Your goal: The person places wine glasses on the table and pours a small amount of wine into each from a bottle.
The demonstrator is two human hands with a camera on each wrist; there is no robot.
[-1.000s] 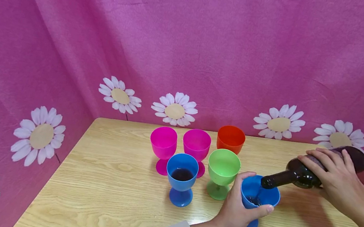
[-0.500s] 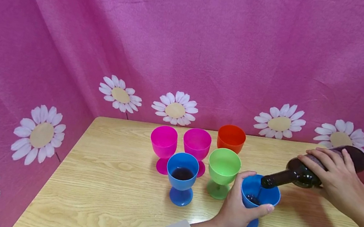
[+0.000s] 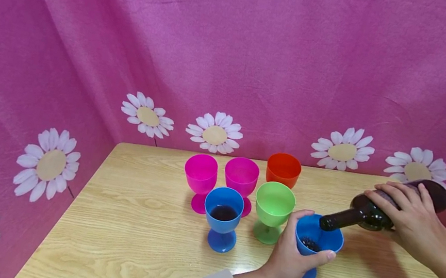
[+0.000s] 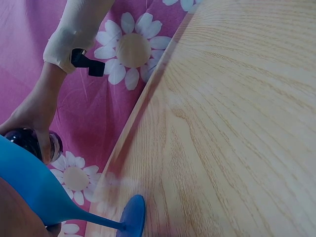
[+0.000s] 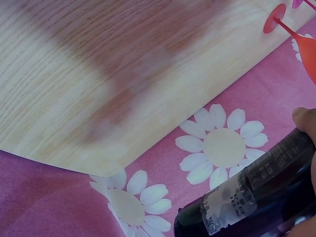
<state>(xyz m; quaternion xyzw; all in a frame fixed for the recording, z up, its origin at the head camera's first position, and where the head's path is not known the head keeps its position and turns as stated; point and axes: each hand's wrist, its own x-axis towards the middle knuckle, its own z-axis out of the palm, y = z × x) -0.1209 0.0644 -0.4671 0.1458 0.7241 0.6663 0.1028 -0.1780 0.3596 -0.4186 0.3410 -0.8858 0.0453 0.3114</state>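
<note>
My left hand [image 3: 292, 261] grips the bowl of a blue goblet [image 3: 323, 239] with thumb and fingers around it; dark bubbly liquid lies in its bottom. With my right hand [image 3: 416, 225] I hold a dark wine bottle [image 3: 370, 213], tilted so that its mouth hangs over the goblet's rim. The bottle's label [image 5: 232, 202] shows in the right wrist view. In the left wrist view the goblet's foot [image 4: 132, 217] appears at the table surface; whether it touches is hard to tell. Left of my left hand stands another blue goblet [image 3: 222, 215] with dark liquid inside.
Close to my left hand stands a green goblet [image 3: 273, 206]. Behind are an orange goblet [image 3: 283, 171], a pink goblet [image 3: 200, 177] and a second pink goblet [image 3: 240, 179]. They stand on a wooden table [image 3: 122, 240], backed by a pink cloth [image 3: 241, 53] with daisies.
The thin stream between bottle mouth and goblet, visible half a second ago, no longer shows clearly. Both hands, the bottle and the goblets keep nearly the same places.
</note>
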